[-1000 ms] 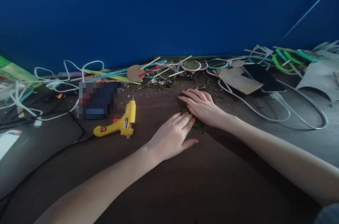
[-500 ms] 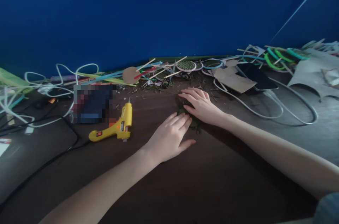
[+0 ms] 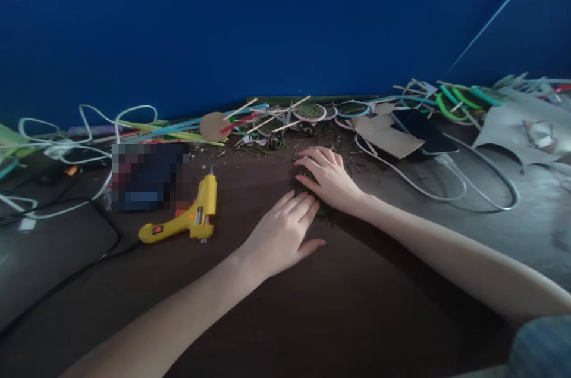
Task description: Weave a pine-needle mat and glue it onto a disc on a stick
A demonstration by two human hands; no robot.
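Note:
A dark green leafy-looking piece (image 3: 325,212) lies on the brown table, mostly covered by my hands, so its shape cannot be made out. My left hand (image 3: 283,232) rests flat at its near left edge, fingers stretched forward and thumb apart. Over the far side of the piece, my right hand (image 3: 331,178) lies palm down with its fingers spread and slightly bent. To the left of both hands a yellow hot glue gun (image 3: 196,220) lies on its side, its nozzle pointing away from me.
Along the blue wall (image 3: 267,21) runs a clutter of sticks, green clippings, scissors (image 3: 288,117) and rings (image 3: 309,112). Cardboard (image 3: 388,135) and a phone (image 3: 426,133) with a white cable lie right. A blurred-out dark object (image 3: 151,175) and tangled cords (image 3: 57,140) are left.
The view has shifted slightly, so the table things appear a little farther left. Both hands keep nearly the same place on the green piece, with the right fingers slightly more bent.

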